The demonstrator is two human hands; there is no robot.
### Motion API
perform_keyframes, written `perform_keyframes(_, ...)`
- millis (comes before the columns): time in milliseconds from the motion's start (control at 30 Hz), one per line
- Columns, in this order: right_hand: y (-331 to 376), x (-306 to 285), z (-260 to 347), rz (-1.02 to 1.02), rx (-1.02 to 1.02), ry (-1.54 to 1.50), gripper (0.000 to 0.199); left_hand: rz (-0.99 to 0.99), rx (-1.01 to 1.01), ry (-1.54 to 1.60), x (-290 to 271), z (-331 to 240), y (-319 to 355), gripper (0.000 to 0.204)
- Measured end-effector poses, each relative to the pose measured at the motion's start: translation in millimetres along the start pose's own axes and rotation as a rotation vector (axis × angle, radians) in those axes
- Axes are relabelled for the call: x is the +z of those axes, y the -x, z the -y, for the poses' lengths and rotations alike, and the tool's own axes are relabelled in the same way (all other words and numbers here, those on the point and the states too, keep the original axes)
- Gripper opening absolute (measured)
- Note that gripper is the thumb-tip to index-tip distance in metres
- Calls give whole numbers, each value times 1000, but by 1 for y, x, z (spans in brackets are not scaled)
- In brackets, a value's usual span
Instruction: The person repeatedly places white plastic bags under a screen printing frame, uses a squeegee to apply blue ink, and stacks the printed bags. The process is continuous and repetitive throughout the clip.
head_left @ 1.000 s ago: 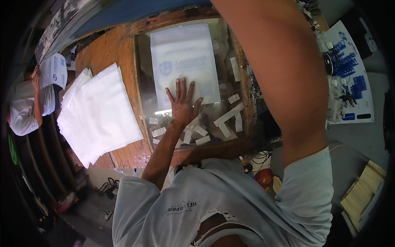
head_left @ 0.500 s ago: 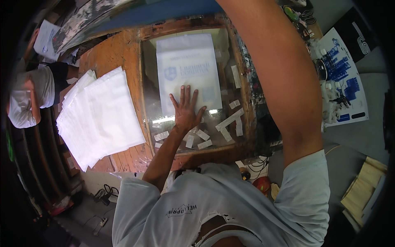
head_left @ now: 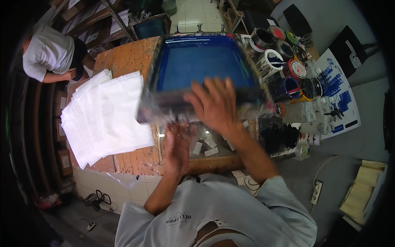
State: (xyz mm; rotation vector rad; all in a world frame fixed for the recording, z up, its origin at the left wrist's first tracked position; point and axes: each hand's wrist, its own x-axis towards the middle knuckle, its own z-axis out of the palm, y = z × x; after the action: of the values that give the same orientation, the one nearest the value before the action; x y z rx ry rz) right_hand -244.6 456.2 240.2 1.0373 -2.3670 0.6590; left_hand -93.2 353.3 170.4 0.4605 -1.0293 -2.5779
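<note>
The worn orange-brown wooden worktable fills the centre of the view, with its front edge at about 6 o'clock above a white-tiled face. On it, centre to 12 o'clock, lies the large rectangular printing screen with blue mesh and a dark frame; its near frame bar is blurred. At 9 o'clock of the screen, and just beside it, a fanned stack of white rectangular sheets rests on the table, its right edge running under the screen's left corner. At 2 o'clock of the screen stands a cluster of round open ink tins in red, green, blue and yellow, near the frame. At 10 o'clock of the view a second person in a white shirt bends at the shelving, well apart from the screen. The right hand is spread, fingers extended, laid over the near frame bar of the screen; whether it clasps the bar cannot be told. The left hand sits just below that bar at 6 o'clock of the screen, fingers raised toward the frame; its grip is blurred and cannot be told.
</note>
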Motion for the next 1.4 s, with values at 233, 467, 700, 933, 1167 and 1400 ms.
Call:
perform_keyframes(233,115,95,-15,380,59,164,57,-456,-539,98,-52,60,-4,43)
perform_keyframes(467,128,102,-21,529,130,53,59,-531,-526,56,-68,79,-4,56)
perform_keyframes(700,127,122,-35,355,88,7,58,-552,-541,-9,-60,80,-7,65)
perform_keyframes(933,51,174,-98,345,70,71,57,-584,-557,-20,-57,79,-4,67)
perform_keyframes(1167,-49,235,-176,299,44,132,66,-653,-543,10,-57,79,-1,48)
perform_keyframes(1400,-109,244,-212,452,98,80,67,-637,-508,63,-60,80,4,19)
